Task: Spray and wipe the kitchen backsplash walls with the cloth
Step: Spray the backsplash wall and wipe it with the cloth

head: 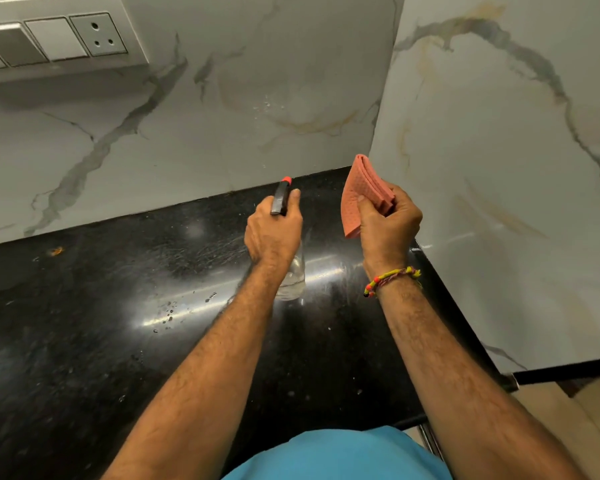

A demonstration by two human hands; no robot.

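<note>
Head view of a corner where two marble-patterned backsplash walls meet above a black stone bench (125, 306). The left hand (274, 233) is closed around the neck of a clear spray bottle (293, 278), with one finger beside the black trigger head and its orange nozzle (286, 181) aimed at the rear backsplash wall (222, 133). The right hand (388, 223) is closed on a folded pink cloth (355, 195), held upright, clear of the bench and near the side backsplash wall (499, 168). Fine droplets (267, 105) bead on the rear wall near the corner, and a few lie on the bench, so the step in hand is probably spraying, with wiping to follow. To do it well, the nozzle should be kept level and apart from the wall so the mist spreads evenly, and directed away from the switch and socket panel (52, 39) at upper left. The cloth's flat folded face, not its edge, should then meet the wet patch, working overlapping strokes downward into the corner seam before runs reach the bench.
</note>
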